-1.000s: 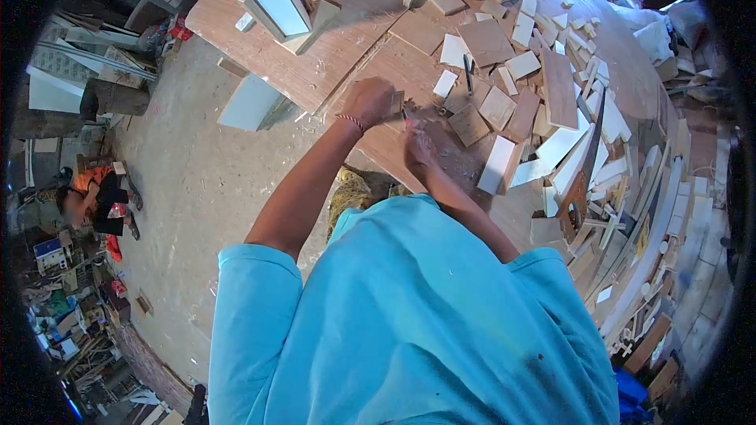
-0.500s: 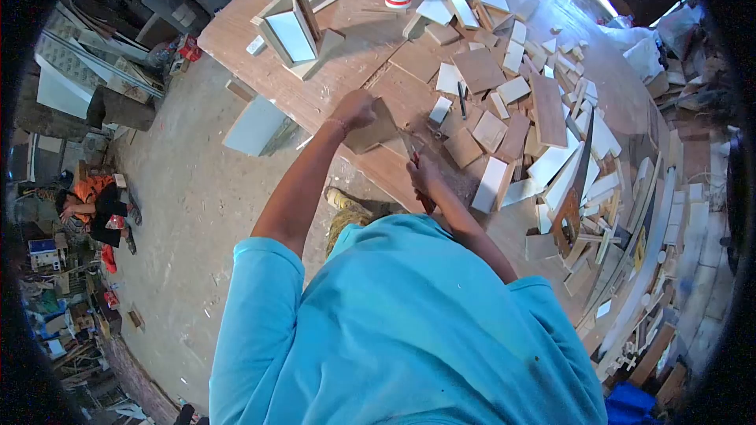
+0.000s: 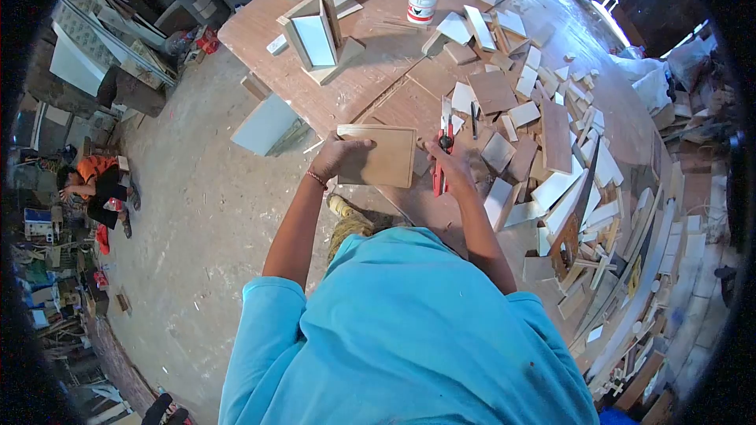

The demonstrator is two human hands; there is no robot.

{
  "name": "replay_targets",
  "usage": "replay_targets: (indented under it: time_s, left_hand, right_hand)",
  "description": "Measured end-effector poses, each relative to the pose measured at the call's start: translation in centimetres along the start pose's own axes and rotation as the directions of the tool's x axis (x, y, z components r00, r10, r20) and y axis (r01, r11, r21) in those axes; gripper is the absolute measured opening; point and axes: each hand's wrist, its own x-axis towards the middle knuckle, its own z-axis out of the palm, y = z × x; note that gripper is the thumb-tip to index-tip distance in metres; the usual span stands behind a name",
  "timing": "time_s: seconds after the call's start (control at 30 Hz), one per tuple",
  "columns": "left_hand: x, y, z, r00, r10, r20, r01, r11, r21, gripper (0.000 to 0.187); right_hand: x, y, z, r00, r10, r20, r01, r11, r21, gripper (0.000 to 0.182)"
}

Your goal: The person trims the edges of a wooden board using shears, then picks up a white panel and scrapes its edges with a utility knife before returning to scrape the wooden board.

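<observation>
A flat, roughly square wooden panel (image 3: 378,159) with a thin line along its edges is gripped at its left side by my left hand (image 3: 337,156), thumb on top. Just right of the panel, my right hand (image 3: 450,169) is closed around a red utility knife (image 3: 442,149), its blade end pointing away from me. The right hand's fingertips are close to the panel's right edge; whether they touch it I cannot tell. Both hands are over the near edge of the wooden table (image 3: 315,102).
Many wood offcuts (image 3: 492,93) lie piled on the right, with a handsaw (image 3: 579,197) among them. A wooden frame (image 3: 315,38) and a white jar (image 3: 422,3) with a brush stand farther back. A person in orange (image 3: 96,177) sits at the far left.
The panel has turned from a steep tilt to nearly flat, its broad face towards me. My right hand has moved right, away from it, and the knife now points forward.
</observation>
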Motion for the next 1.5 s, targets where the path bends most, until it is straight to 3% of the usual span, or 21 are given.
replay_targets:
  time_s: [0.23, 0.3, 0.73, 0.93, 1.13, 1.33, 1.4, 1.43, 1.5]
  left_hand:
    - [-1.5, 1.4, 0.4, 0.998, -0.005, -0.059, 0.005, 1.0, 0.0, 0.027]
    - [-1.4, 1.3, 0.1, 0.999, 0.032, 0.014, -0.031, 0.998, -0.059, 0.028]
    - [-2.8, 2.5, 1.4, 0.998, 0.06, -0.012, -0.06, 0.996, -0.061, 0.033]
    - [-3.0, 2.5, 1.3, 0.996, 0.089, 0.014, -0.088, 0.996, -0.014, 0.035]
    - [-2.8, 2.6, 1.5, 0.987, 0.155, 0.044, -0.159, 0.979, 0.129, 0.028]
    - [-2.9, 4.5, 2.1, 0.992, 0.114, 0.055, -0.125, 0.953, 0.276, 0.028]
    - [-2.6, 5.1, 2.4, 0.991, 0.114, 0.065, -0.131, 0.875, 0.466, 0.028]
    - [-2.0, 4.9, 2.3, 0.991, 0.112, 0.068, -0.131, 0.875, 0.465, 0.028]
    - [-0.7, 4.4, 2.0, 0.987, 0.084, 0.138, -0.143, 0.855, 0.498, 0.027]
  right_hand:
    - [-0.4, -2.6, 1.6, 0.995, -0.1, -0.028, 0.097, 0.989, -0.109, 0.023]
    - [-0.6, -3.1, 1.9, 0.988, -0.148, -0.033, 0.143, 0.983, -0.118, 0.024]
    - [-0.3, -3.7, 2.5, 0.973, -0.225, -0.046, 0.224, 0.974, -0.031, 0.021]
    - [-0.5, -3.8, 1.9, 0.984, -0.163, -0.073, 0.154, 0.982, -0.113, 0.02]
    - [0.3, -2.2, 0.8, 0.967, -0.236, -0.094, 0.234, 0.972, -0.032, 0.02]
    - [-0.2, -2.3, 0.9, 0.972, -0.166, -0.165, 0.128, 0.967, -0.22, 0.021]
    - [-0.2, -1.7, 0.6, 0.971, -0.142, -0.191, 0.055, 0.914, -0.401, 0.021]
    - [0.2, -0.8, 0.3, 0.971, -0.141, -0.194, 0.053, 0.914, -0.402, 0.021]
    - [0.9, 0.5, -0.1, 0.959, -0.238, -0.155, 0.114, 0.822, -0.558, 0.023]
